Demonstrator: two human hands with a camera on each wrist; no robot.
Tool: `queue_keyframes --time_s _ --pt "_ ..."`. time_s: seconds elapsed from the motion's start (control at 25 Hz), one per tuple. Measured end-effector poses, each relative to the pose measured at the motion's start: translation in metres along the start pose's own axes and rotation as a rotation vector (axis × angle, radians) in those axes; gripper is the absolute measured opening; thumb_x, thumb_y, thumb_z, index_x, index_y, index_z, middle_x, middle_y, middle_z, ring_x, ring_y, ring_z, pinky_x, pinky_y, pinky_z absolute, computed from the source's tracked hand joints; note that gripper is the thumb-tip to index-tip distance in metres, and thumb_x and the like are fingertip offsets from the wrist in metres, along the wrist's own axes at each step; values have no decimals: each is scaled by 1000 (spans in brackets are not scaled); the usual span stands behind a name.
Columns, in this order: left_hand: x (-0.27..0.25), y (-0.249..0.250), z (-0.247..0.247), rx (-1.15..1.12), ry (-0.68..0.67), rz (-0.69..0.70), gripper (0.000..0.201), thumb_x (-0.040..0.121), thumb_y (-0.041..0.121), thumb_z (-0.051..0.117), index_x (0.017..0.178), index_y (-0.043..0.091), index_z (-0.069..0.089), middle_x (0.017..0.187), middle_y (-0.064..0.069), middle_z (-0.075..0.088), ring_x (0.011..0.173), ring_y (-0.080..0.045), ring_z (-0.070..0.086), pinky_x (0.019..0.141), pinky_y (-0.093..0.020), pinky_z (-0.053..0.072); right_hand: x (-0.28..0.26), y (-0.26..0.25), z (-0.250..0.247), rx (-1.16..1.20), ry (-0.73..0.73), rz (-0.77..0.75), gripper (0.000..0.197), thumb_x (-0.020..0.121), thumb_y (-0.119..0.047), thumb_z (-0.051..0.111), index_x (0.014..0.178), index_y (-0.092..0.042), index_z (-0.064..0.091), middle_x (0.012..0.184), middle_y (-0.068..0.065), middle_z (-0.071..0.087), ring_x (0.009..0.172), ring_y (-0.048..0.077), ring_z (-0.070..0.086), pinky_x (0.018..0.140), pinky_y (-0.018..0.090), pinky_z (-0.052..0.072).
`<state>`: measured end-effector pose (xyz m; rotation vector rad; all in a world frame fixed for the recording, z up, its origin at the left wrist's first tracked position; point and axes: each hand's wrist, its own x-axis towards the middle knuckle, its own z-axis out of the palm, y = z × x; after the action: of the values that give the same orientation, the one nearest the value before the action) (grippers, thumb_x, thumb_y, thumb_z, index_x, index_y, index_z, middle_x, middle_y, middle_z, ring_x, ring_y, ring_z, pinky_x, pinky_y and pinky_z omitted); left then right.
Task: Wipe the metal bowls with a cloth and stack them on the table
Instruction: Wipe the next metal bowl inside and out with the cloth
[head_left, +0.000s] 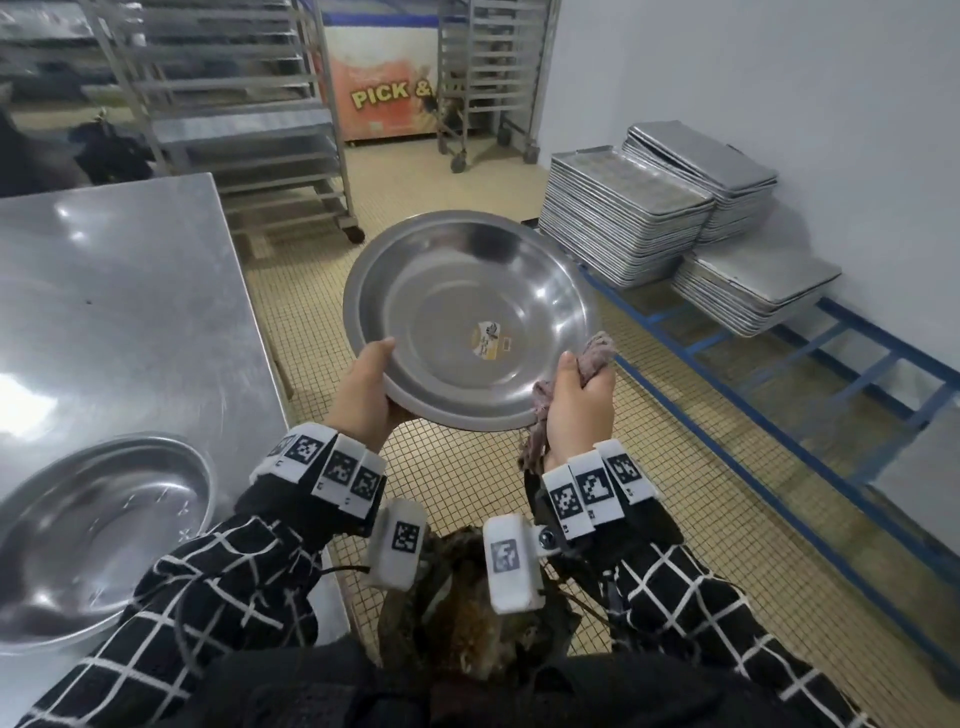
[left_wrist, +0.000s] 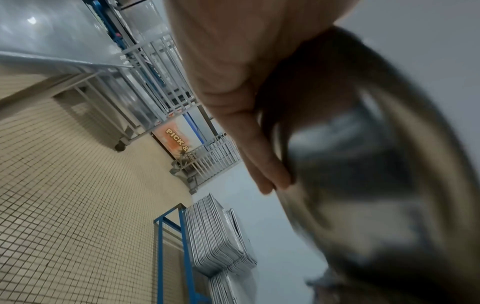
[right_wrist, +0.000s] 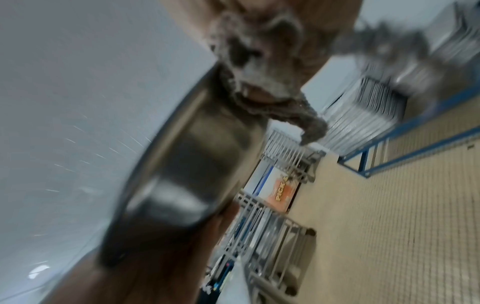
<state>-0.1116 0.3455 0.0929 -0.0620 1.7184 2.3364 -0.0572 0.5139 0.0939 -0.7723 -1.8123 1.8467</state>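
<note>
I hold a wide metal bowl (head_left: 467, 317) in the air over the tiled floor, tilted toward me, with a small sticker on its bottom. My left hand (head_left: 366, 384) grips its near left rim, thumb inside and fingers (left_wrist: 265, 164) under the bowl (left_wrist: 376, 185). My right hand (head_left: 576, 405) clutches a crumpled greyish cloth (head_left: 595, 356) against the near right rim. The right wrist view shows that cloth (right_wrist: 262, 67) bunched over the edge of the bowl (right_wrist: 187, 174), blurred. A second metal bowl (head_left: 98, 530) sits upright on the steel table (head_left: 130, 291) at the left.
Stacks of metal trays (head_left: 670, 208) rest on a low blue frame (head_left: 810, 384) along the right wall. Wheeled tray racks (head_left: 249, 119) and an orange "PICK &" freezer (head_left: 384, 88) stand at the back. Tiled floor (head_left: 467, 467) lies between table and frame.
</note>
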Motion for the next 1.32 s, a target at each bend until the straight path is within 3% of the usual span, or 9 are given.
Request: queue_keyframes --time_s 0.32,0.4,0.48,0.56,0.68,0.88,1.08,1.24,1.32 --pt "-17 20 -82 159 89 -31 33 85 32 59 105 6 59 89 -4 69 84 -18 68 80 -35 57 -8 -4 84 -11 -220 -65 20 98 -23 48 116 -15 45 90 -13 53 75 -1 55 61 11 43" --pt "-24 35 -128 126 201 -2 40 80 34 60 112 11 55 91 -3 64 79 -14 69 74 -32 58 -11 -2 110 -49 -306 -47 19 97 -23 49 113 -14 46 90 -6 58 76 6 60 65 19 50" --pt "-35 52 -166 201 307 28 20 91 27 57 109 22 51 89 -1 60 68 -11 69 60 -27 57 -16 1 136 -116 -406 -40 19 96 -22 50 113 -13 47 95 2 62 79 13 63 70 23 54" --pt "-44 65 -206 290 405 58 12 95 18 52 103 27 50 87 -3 61 59 -11 68 50 -24 53 -29 7 167 -174 -500 -38 13 97 -20 49 108 -13 45 86 -1 59 70 10 60 55 9 48" --pt "-46 82 -266 417 501 49 17 94 13 53 107 24 50 92 -3 61 59 -7 67 49 -19 52 -51 15 220 -262 -606 -34 12 99 -23 45 108 -15 42 79 -5 52 64 6 53 42 8 39" --pt "-24 108 -365 531 459 -66 33 91 8 59 118 16 41 99 -6 60 80 -16 65 64 -27 55 -71 27 318 -355 -653 4 21 100 -25 45 111 -8 42 84 5 59 60 12 56 46 17 43" --pt "7 115 -422 603 422 -183 22 87 4 62 103 11 48 88 -9 63 75 -18 64 67 -29 53 -61 36 391 -545 -724 -19 26 98 -22 48 116 -4 48 92 10 63 73 18 64 62 31 53" --pt "26 109 -460 682 422 -313 29 84 7 65 110 -2 56 78 -11 68 69 -18 66 61 -28 52 -61 36 431 -758 -793 -108 28 98 -19 47 120 -2 51 84 3 55 73 12 55 49 5 44" --pt "31 102 -472 691 424 -366 25 84 7 66 106 -4 61 76 -11 68 67 -17 66 60 -27 51 -60 37 447 -849 -817 -152 33 97 -20 50 124 -2 54 101 9 63 92 23 61 53 10 45"
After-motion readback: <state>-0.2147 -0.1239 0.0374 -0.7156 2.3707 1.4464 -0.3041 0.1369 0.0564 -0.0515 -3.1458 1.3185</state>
